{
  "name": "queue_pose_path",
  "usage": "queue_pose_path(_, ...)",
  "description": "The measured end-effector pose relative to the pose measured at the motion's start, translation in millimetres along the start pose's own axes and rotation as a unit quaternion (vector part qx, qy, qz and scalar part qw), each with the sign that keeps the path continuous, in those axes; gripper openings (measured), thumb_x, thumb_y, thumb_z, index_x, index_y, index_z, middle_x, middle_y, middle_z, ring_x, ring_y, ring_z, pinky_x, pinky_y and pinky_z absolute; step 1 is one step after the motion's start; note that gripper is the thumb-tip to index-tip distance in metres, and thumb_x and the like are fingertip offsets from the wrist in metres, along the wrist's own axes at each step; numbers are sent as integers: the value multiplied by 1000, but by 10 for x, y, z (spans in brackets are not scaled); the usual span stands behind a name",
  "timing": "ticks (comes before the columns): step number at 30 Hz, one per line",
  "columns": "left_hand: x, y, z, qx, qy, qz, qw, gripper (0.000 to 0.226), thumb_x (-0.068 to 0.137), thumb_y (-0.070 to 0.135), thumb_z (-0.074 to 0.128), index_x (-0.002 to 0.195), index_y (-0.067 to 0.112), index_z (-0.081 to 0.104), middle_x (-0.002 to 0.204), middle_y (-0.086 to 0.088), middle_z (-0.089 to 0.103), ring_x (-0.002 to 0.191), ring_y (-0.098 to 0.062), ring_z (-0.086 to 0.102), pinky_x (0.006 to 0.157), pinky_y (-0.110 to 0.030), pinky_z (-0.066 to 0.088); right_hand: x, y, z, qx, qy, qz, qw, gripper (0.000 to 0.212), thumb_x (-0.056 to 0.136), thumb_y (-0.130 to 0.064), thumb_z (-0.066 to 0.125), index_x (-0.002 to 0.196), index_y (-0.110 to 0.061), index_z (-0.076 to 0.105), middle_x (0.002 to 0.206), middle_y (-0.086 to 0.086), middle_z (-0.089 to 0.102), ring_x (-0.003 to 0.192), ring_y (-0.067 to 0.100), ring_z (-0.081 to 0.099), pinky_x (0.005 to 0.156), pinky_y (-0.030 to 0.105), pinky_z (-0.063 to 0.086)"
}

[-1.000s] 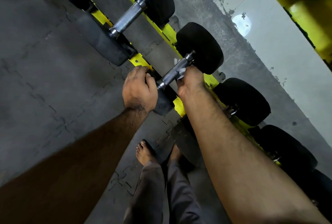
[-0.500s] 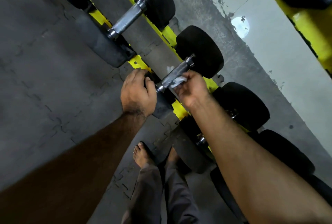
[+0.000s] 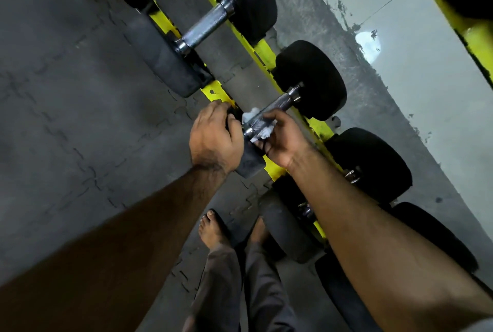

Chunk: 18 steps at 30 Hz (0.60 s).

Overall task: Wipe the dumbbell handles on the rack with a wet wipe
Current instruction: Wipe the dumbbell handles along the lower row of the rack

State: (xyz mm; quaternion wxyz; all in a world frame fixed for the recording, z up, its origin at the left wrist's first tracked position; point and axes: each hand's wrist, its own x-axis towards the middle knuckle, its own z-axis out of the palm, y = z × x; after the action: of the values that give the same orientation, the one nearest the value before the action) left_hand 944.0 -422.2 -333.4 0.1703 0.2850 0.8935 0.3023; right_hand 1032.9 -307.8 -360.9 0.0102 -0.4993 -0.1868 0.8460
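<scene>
A dumbbell with black rubber heads lies across the yellow rack (image 3: 262, 51). Its knurled metal handle (image 3: 280, 103) runs diagonally in the middle of the view. My right hand (image 3: 282, 139) holds a crumpled white wet wipe (image 3: 262, 133) wrapped under the near end of that handle, fingers curled round it. My left hand (image 3: 213, 137) grips the near black head (image 3: 249, 161) of the same dumbbell, most of which it hides. The far head (image 3: 312, 78) is in plain sight.
A larger dumbbell (image 3: 206, 26) rests on the rack further up, and several more black dumbbells (image 3: 370, 161) lie to the lower right. Dark interlocking floor mats spread to the left. My bare feet (image 3: 213, 230) stand beside the rack's near rail.
My right hand has slid the wipe down the handle from the far head toward the near end. My left hand has kept its grip on the near head.
</scene>
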Motion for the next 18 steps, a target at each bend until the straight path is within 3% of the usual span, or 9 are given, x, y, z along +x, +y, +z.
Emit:
queue_pose_path(2,4,-13,8,-1,5,1,1000,49,89,30,38,115,0,66,120,-16,66,114,-33,59,99,-45,47,65,-110,-27,51,-28,-5,998,18,76,-21,60,88,-9,66,88,11,69,80,22,65,69,30,51)
queue_pose_path(5,16,-22,18,1,-1,0,1000,48,89,29,38,116,1,66,120,-17,66,114,-33,59,99,-45,47,128,-63,25,143,1,-41,989,11,87,-14,58,77,-10,62,69,7,64,70,20,63,71,31,52)
queue_pose_path(10,10,3,8,6,-2,-4,1000,49,90,30,37,118,2,66,123,-16,65,116,-32,59,101,-45,46,106,-24,89,77,24,-22,996,17,93,-21,60,77,-15,60,74,5,66,68,17,64,69,28,52)
queue_pose_path(13,-9,0,16,9,4,-2,1000,48,90,30,37,118,3,66,123,-15,65,116,-31,59,101,-44,46,178,-180,83,192,60,-88,976,17,94,-13,57,77,-14,55,70,3,62,64,14,61,71,26,48)
queue_pose_path(15,-6,-4,14,8,5,-1,1000,49,90,30,37,118,3,66,124,-15,65,117,-31,59,102,-44,46,222,-16,153,171,71,-106,977,16,87,-15,61,75,-16,52,70,1,53,67,16,54,71,29,45)
queue_pose_path(18,-3,2,14,6,5,-2,1000,49,90,30,37,117,2,66,123,-15,65,116,-31,59,102,-44,46,186,120,202,96,93,-36,990,20,71,-24,75,76,-13,59,77,7,56,81,26,59,79,34,51)
